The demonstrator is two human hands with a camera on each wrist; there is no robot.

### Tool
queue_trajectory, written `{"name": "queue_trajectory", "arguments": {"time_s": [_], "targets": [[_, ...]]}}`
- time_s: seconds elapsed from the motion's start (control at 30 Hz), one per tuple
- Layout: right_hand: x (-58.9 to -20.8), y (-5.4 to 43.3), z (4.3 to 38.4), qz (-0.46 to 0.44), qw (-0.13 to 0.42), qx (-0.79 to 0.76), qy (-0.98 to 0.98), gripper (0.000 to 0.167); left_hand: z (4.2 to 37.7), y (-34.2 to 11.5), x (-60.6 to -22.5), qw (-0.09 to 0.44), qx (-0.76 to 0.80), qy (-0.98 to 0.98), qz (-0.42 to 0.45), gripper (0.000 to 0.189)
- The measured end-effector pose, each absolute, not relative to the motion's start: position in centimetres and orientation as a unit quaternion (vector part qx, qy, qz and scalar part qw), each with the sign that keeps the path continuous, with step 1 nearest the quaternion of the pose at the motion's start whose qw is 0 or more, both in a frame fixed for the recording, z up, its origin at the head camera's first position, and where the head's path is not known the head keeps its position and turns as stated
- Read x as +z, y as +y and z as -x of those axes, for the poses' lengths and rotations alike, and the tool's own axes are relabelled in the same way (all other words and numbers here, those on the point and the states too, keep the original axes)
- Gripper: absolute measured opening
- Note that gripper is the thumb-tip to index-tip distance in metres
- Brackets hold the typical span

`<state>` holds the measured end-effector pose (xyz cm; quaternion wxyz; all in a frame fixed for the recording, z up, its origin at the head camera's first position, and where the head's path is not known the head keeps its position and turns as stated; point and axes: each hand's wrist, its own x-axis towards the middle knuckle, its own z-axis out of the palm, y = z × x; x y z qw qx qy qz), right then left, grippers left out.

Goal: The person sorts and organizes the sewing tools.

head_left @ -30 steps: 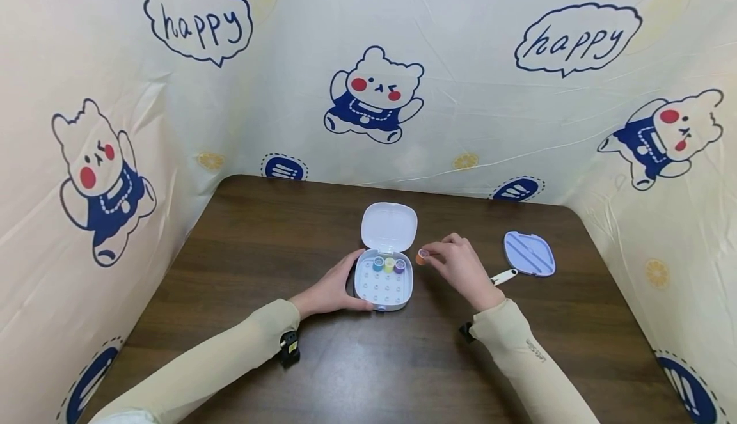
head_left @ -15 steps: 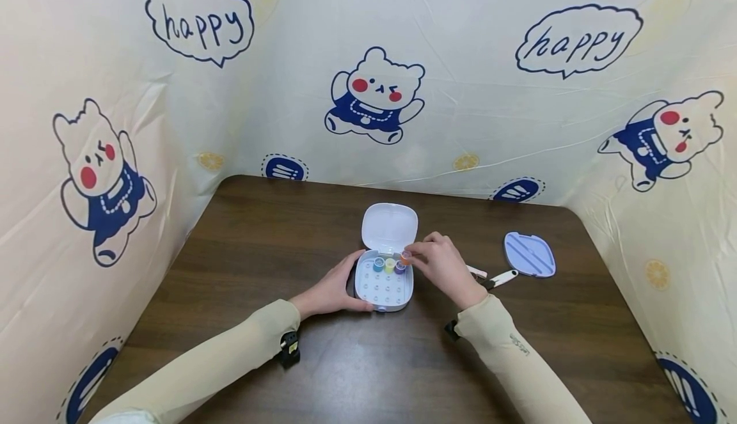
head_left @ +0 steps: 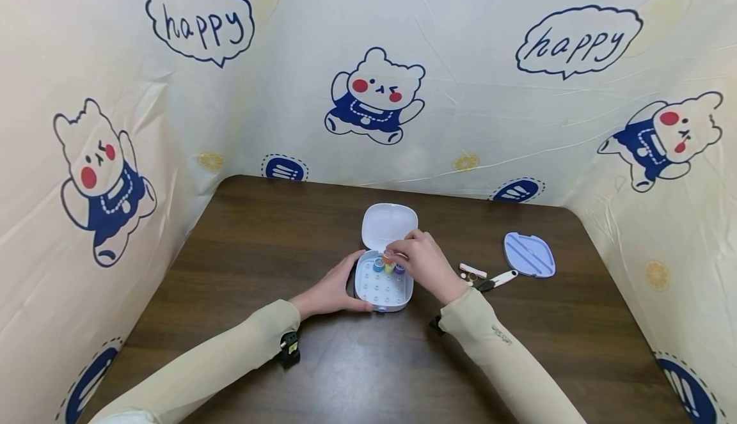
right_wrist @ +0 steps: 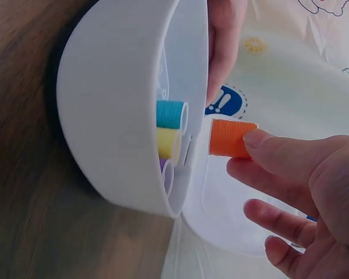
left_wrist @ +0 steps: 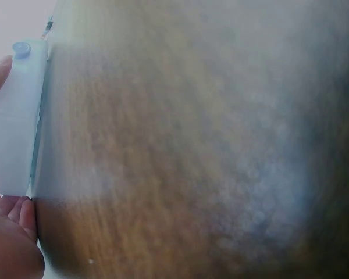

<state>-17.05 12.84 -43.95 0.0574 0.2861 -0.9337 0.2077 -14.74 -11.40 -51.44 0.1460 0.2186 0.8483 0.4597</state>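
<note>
Between thumb and index finger, my right hand (head_left: 426, 261) pinches an orange thread spool (right_wrist: 228, 138) just above the white box (right_wrist: 113, 110). Inside the box, teal (right_wrist: 171, 114), yellow (right_wrist: 167, 142) and purple (right_wrist: 168, 175) thread spools stand in a row near the hinge. Rows of small pegs fill the rest of its floor. My left hand (head_left: 331, 288) grips the box from the left, with the thumb at the front near the round catch (left_wrist: 21, 49) and the fingers round the back corner. The box's lid (head_left: 389, 224) is raised at the back.
Right of the box lie a white-handled tool with a dark end (head_left: 503, 277), a pale pink strip (head_left: 473, 270) and some tiny pieces beside it. Farther right is a flat lavender tray (head_left: 530, 254). Printed cloth hangs around the dark wooden table (head_left: 276, 232).
My right hand has carried the orange spool leftward, from beside the box to over the row of spools. The small items on the right have come into sight. My left hand stays put.
</note>
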Motion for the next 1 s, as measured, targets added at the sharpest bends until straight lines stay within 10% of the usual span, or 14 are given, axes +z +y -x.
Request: {"name": "queue_trajectory", "arguments": {"time_s": [1.0], "targets": [[-46.0,9.5,18.1,-0.351,0.119,0.183,-0.910,0.010,14.6,-11.5,-51.4,0.144,0.469,0.843,-0.219,0.118]]}}
